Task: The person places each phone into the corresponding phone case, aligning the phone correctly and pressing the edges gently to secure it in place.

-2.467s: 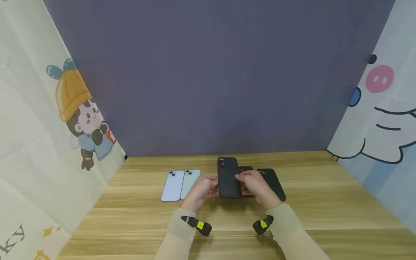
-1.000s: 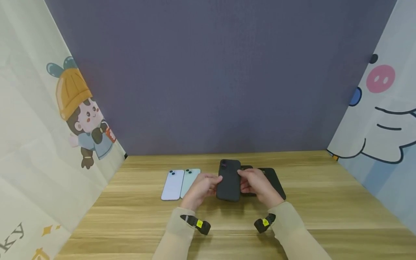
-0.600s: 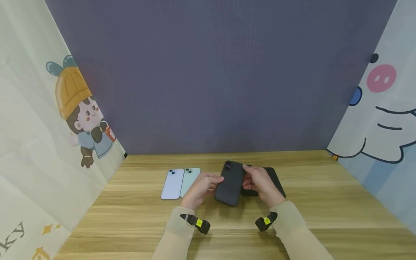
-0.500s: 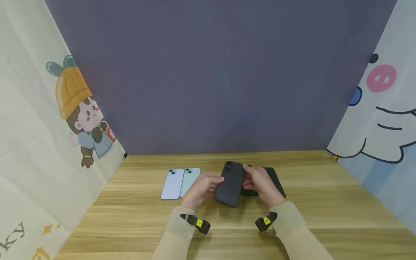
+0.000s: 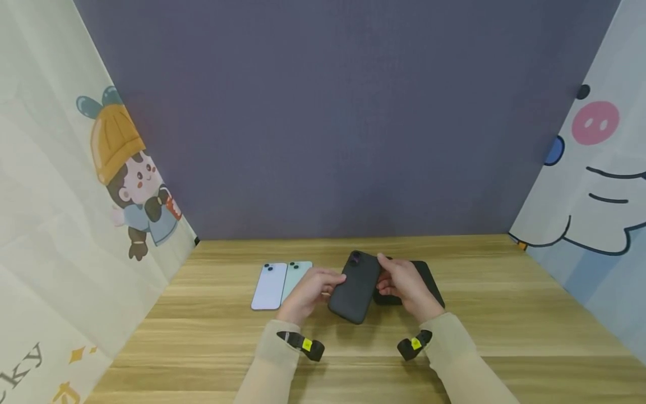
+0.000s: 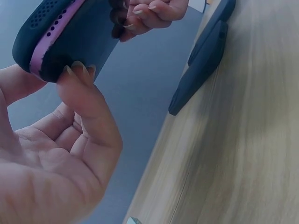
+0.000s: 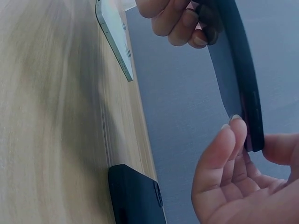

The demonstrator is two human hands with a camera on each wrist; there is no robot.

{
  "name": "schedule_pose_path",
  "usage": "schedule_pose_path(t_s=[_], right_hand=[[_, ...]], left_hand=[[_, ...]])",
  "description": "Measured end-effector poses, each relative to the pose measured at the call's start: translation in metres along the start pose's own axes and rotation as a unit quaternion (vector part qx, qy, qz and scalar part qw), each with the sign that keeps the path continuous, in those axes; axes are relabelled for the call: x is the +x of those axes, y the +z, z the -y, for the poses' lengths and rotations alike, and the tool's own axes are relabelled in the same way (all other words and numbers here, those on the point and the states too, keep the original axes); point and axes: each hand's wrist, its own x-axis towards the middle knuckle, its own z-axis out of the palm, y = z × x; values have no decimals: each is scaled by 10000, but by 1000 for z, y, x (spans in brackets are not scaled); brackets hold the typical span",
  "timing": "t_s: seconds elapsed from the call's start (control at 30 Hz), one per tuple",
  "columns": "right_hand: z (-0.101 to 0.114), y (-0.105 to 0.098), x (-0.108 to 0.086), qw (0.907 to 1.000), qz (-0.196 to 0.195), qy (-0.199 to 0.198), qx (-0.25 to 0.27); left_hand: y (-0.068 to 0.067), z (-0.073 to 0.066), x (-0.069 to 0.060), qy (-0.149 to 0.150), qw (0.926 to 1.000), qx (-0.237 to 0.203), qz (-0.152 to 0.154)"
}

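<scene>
A phone in a black case (image 5: 355,289) is held tilted above the table between both hands, its camera corner at the top. My left hand (image 5: 309,292) pinches its left edge, thumb on the back. On the upper right edge, my right hand (image 5: 406,283) pinches it between thumb and fingers. In the left wrist view, a pink-purple band shows along the side of the black case (image 6: 93,42), with the left hand (image 6: 60,149) at its end. The right wrist view shows the dark screen side (image 7: 229,70) and the right hand (image 7: 247,182) gripping one end.
Left of the hands, a lilac phone (image 5: 269,286) and a mint phone (image 5: 295,276) lie side by side on the wooden table (image 5: 202,325). Black cases (image 5: 429,283) lie partly behind the right hand. A dark panel (image 5: 353,123) stands at the back.
The black-cased phone has turned from upright to a slant, its top toward the right and its lower end toward the left. The right hand has moved slightly right, to its upper corner.
</scene>
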Motion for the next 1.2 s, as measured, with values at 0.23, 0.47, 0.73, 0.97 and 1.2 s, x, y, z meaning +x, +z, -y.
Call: schedule_pose_path(t_s=[0.23,0.47,0.73,0.97,1.2], right_hand=[[2,1,0,9998,14,-105,-180],[5,1,-1,9995,-55,-166,-269],[5,2,2,9997,-71,40,-226],[5,1,2,9996,-45,187,-189],[5,0,-2,9988,-123,189,-430]], left_hand=[[1,0,0,37,9999,68,-68],[2,-3,-1,14,9999,146,-66],[2,-5,-2,47,9997,217,-84],[2,-3,0,-2,9996,263,-92],[1,2,1,22,9998,127,134]])
